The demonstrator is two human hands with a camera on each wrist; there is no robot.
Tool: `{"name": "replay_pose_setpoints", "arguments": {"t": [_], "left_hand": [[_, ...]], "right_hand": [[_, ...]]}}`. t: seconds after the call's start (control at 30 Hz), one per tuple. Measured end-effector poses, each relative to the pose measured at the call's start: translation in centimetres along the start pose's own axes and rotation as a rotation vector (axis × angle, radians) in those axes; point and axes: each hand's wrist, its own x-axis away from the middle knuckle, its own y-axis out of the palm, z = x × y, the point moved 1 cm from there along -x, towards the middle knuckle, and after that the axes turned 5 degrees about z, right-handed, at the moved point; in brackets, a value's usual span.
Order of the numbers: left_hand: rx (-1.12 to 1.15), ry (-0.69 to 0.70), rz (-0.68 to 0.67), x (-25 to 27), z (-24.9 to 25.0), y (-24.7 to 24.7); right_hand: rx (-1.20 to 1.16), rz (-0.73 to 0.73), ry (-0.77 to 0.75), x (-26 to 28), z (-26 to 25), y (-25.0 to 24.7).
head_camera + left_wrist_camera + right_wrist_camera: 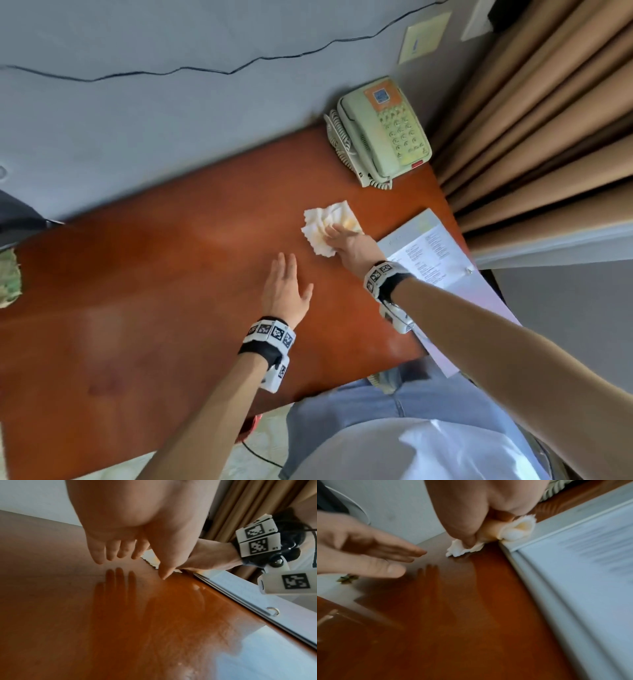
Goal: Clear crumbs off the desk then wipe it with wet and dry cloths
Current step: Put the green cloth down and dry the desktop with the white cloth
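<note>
A crumpled white and pale yellow cloth [322, 222] lies on the reddish-brown desk [171, 291], right of centre. My right hand [337, 234] presses down on it, and in the right wrist view the thumb and fingers bunch the cloth [517, 530] between them. My left hand [291, 277] hovers flat just above the desk, to the left of the cloth, with straight fingers [111, 553] and nothing in it. Its reflection shows in the glossy wood. No crumbs show on the desk.
A pale green telephone [383, 133] sits at the far right corner. A grey folder with printed paper [431, 260] lies along the right edge, touching the cloth. Tan curtains [548, 120] hang to the right. A green patterned object [8, 277] sits at the left end.
</note>
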Motion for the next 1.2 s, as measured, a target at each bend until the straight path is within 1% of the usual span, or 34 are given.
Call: {"name": "replay_pose_setpoints", "arguments": {"t": [0.03,0.07,0.13,0.2,0.3,0.37,0.4,0.43,0.5,0.57,0.63,0.67,0.77,0.83,0.87,0.93,0.97,1.0,1.03,1.07,1.1,1.17,1.2], "left_hand": [[-0.02,-0.002,-0.044,-0.3,-0.2,0.0],[-0.039,-0.003,-0.083,-0.6,-0.2,0.1],[-0.075,-0.009,-0.139,-0.8,0.1,0.6],[-0.102,-0.027,-0.156,-0.9,0.4,1.1],[-0.129,-0.025,-0.124,-0.8,1.1,1.1],[-0.101,0.063,-0.075,-0.3,2.7,1.2],[-0.044,0.125,-0.066,0.0,4.2,1.3],[0.039,0.189,-0.075,0.5,5.9,1.5],[0.174,0.321,-0.137,0.9,9.7,2.1],[0.156,0.461,-0.163,0.5,13.0,3.1],[0.078,0.537,-0.189,-0.3,15.0,4.2],[0.031,0.548,-0.203,-0.7,15.6,4.7],[-0.049,0.578,-0.199,-1.4,16.2,5.2],[-0.047,0.607,-0.207,-1.9,16.2,4.7],[-0.045,0.615,-0.224,-2.2,16.3,4.3],[0.005,0.59,-0.285,-3.1,16.6,3.3],[0.068,0.571,-0.3,-3.7,16.9,2.7],[0.132,0.538,-0.286,-4.4,17.4,1.8],[0.176,0.474,-0.233,-5.5,17.9,0.7],[0.206,0.376,-0.149,-6.8,18.3,-0.6],[0.232,0.253,-0.034,-8.5,18.5,-1.8],[0.306,0.023,0.219,-12.2,18.7,-3.8],[0.354,-0.068,0.307,-14.1,18.7,-4.4]], "right_hand": [[0.025,0.009,-0.001,0.0,1.2,-0.7],[0.05,0.048,0.023,0.1,2.6,-1.7],[0.065,0.18,0.128,0.8,6.1,-4.2],[0.062,0.295,0.213,1.5,9.7,-6.9],[0.063,0.386,0.345,2.1,14.0,-9.8],[0.038,0.427,0.408,1.9,15.4,-10.4],[0.023,0.441,0.42,1.7,15.6,-10.3],[0.012,0.45,0.436,1.5,15.6,-10.0],[-0.013,0.486,0.462,1.0,15.2,-9.8],[-0.029,0.492,0.488,0.8,14.9,-9.9],[0.007,0.462,0.449,0.7,14.4,-9.7],[0.001,0.427,0.392,0.6,13.9,-9.4],[0.048,0.241,0.143,0.5,12.1,-8.0],[0.084,0.171,0.041,0.3,12.2,-8.3],[0.086,0.151,0.021,0.2,12.6,-8.7],[0.089,0.139,0.038,0.2,14.0,-10.0],[0.104,0.138,0.081,0.3,14.9,-10.8],[0.105,0.141,0.147,0.5,16.0,-11.3],[0.09,0.169,0.219,0.7,16.8,-11.8],[0.056,0.215,0.279,0.9,17.6,-12.0],[0.024,0.245,0.319,1.2,17.9,-12.1],[0.006,0.227,0.34,1.8,18.1,-11.9],[-0.006,0.219,0.322,2.1,18.0,-11.5]]}}
